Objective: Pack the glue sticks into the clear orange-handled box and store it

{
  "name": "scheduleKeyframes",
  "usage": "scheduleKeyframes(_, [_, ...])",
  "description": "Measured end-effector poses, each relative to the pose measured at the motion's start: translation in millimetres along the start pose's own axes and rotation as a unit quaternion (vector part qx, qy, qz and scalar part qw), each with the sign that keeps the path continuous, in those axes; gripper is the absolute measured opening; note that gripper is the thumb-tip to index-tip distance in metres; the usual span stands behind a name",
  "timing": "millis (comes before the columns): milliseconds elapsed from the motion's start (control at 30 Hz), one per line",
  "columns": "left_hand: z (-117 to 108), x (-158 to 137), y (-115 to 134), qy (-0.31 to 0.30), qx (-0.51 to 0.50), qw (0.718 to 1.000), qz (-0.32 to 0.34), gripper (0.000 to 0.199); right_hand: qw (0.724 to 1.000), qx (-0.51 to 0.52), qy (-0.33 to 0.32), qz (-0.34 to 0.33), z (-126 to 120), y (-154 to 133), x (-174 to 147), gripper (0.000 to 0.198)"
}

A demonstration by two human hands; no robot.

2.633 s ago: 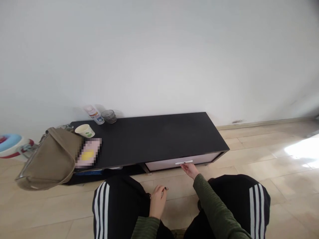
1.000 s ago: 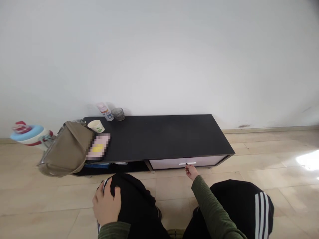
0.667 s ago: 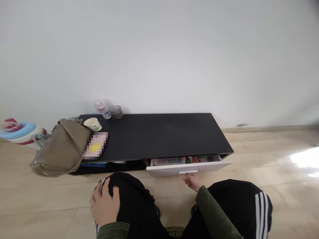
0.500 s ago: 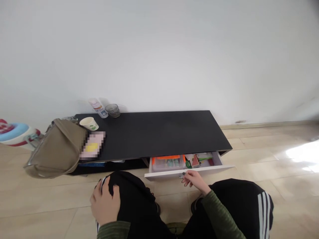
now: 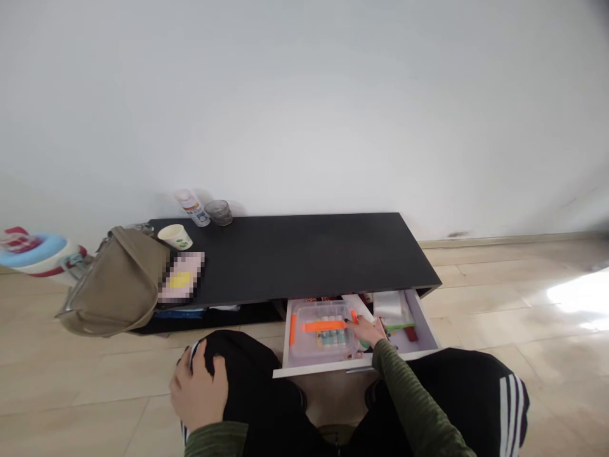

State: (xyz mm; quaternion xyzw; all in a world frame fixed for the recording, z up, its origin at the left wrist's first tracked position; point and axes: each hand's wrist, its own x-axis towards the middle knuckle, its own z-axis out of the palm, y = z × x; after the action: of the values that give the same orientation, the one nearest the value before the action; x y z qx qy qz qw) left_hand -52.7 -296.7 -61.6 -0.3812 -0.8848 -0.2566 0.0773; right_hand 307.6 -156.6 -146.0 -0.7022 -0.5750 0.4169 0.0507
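My left hand [image 5: 200,388] rests on my left knee with its fingers spread, holding nothing. Inside the pulled-out white drawer [image 5: 328,369], my right hand [image 5: 365,330] reaches over the contents, fingers stretched towards a clear plastic box [image 5: 307,350]. That box has an orange handle [image 5: 324,325] on its lid and orange latches at its sides. My fingertips are at the handle's right end, beside the right latch; whether they touch it I cannot make out. Small bottle-like items show through the lid. To the right of my hand lie a clear packet [image 5: 387,304] and a dark red item [image 5: 410,334].
The drawer belongs to a low black cabinet [image 5: 304,254] against the white wall. On its left stand a paper cup [image 5: 175,237], a spray can [image 5: 194,208], a glass bowl [image 5: 219,212] and a blurred-out pink item [image 5: 183,270]. A brown bag [image 5: 118,279] and a white-and-blue container [image 5: 38,257] are further left.
The drawer has come further out towards me. My right hand has left the drawer's front and moved inside, over by the clear box. My left hand has stayed on the knee.
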Motion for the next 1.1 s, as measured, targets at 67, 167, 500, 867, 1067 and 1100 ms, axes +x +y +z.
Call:
scheduleKeyframes(67, [-2, -7, 5, 0.039, -0.014, 0.999, 0.027, 0.044, 1.000, 0.002, -0.007, 0.012, 1, 6, -4, 0.025])
scheduleKeyframes(167, [-2, -37, 21, 0.009, -0.114, 0.981, 0.158, 0.033, 0.999, 0.039, 0.014, -0.013, -3, 9, -13, 0.021])
scheduleKeyframes(500, [41, -151, 81, -0.451, -0.128, 0.842, 0.266, 0.036, 0.979, 0.093, 0.131, -0.124, -102, 0, -76, 0.025])
scheduleKeyframes(867, [72, -66, 139, -0.479, -0.106, 0.838, 0.239, 0.032, 0.886, 0.424, 0.087, -0.163, -177, -24, -91, 0.035])
scheduleKeyframes(1067, [41, 37, 179, -0.420, -0.330, 0.842, 0.074, 0.043, 0.877, 0.438, 0.076, -0.182, -183, -66, -38, 0.030])
scheduleKeyframes(1100, [33, 52, 186, -0.418, -0.344, 0.837, 0.079, 0.047, 0.878, 0.437, 0.069, -0.181, -185, -72, -29, 0.031])
